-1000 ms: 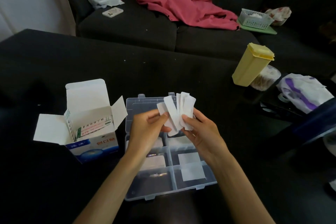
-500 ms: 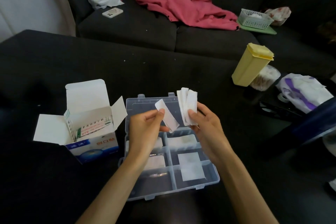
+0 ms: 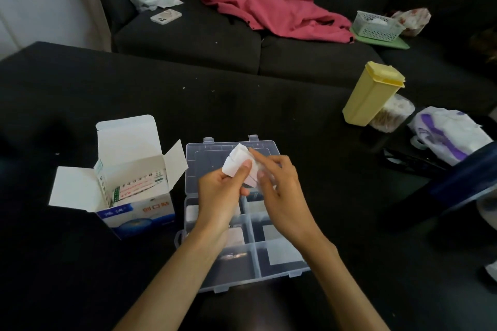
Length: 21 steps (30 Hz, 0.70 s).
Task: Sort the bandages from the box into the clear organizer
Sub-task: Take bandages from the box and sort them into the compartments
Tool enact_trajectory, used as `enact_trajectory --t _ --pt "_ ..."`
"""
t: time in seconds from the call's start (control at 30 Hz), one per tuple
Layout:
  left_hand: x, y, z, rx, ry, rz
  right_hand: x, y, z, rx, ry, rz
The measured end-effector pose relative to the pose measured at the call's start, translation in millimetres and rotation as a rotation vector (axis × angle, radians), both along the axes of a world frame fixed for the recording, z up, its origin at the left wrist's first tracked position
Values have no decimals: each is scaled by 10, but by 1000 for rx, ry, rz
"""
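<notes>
- Head view, the hands: both are raised over the clear organizer (image 3: 242,271). The left hand (image 3: 220,193) has thumb and fingers curled round a small bunch of white bandages (image 3: 236,162), so its grip is holding the bunch. The right hand (image 3: 279,191) meets the same bunch from the other side; its fingertips are blurred, though they look pinched on the strips' near edge.
- Head view, the task's things: the organizer lies open on the dark counter (image 3: 269,115), lid flat toward the sofa. Several of its compartments already hold white pads or strips. The box (image 3: 134,188) stands just left of it, flaps open, with printed packets showing inside.
- Head view, the surroundings: a yellow container (image 3: 372,94) stands well apart on the right, a purple-marked bag (image 3: 451,134) beyond it. A red garment (image 3: 271,5) and a phone (image 3: 165,16) lie on the sofa.
- The step in hand, as I judge it: squaring up or separating the bunch above the tray, before any of it goes into a compartment.
- The next move calls for choosing the compartment that matches these strips and lowering them in flat. They are thin and light, so a loose pinch could let them fan out or slip.
</notes>
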<state>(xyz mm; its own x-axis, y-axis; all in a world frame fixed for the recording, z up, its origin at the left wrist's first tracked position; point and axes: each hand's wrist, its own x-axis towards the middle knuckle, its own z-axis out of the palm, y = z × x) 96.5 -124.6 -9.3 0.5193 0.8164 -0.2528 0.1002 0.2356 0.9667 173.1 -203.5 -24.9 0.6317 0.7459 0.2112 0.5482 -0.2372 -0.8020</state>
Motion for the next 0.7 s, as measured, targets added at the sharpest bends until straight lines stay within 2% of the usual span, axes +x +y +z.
enact_trajectory --t 0.13,0.2,0.33,0.5,0.6,0.7 --pt "15 -5 38 -28 -3 -63 62 -47 91 123 481 -13" --pt "21 12 56 -8 24 -111 104 -79 130 149 556 -58" --pt "-19 158 48 132 103 -244 243 -189 219 89 456 -10" --pt "-123 277 -7 748 266 -204 579 -371 309 -220 76 101" --pt "-96 255 -1 941 379 -285 626 -413 265 -324 9 176" --pt "-84 235 -2 1036 492 -411 578 -399 157 -361 -25 190"
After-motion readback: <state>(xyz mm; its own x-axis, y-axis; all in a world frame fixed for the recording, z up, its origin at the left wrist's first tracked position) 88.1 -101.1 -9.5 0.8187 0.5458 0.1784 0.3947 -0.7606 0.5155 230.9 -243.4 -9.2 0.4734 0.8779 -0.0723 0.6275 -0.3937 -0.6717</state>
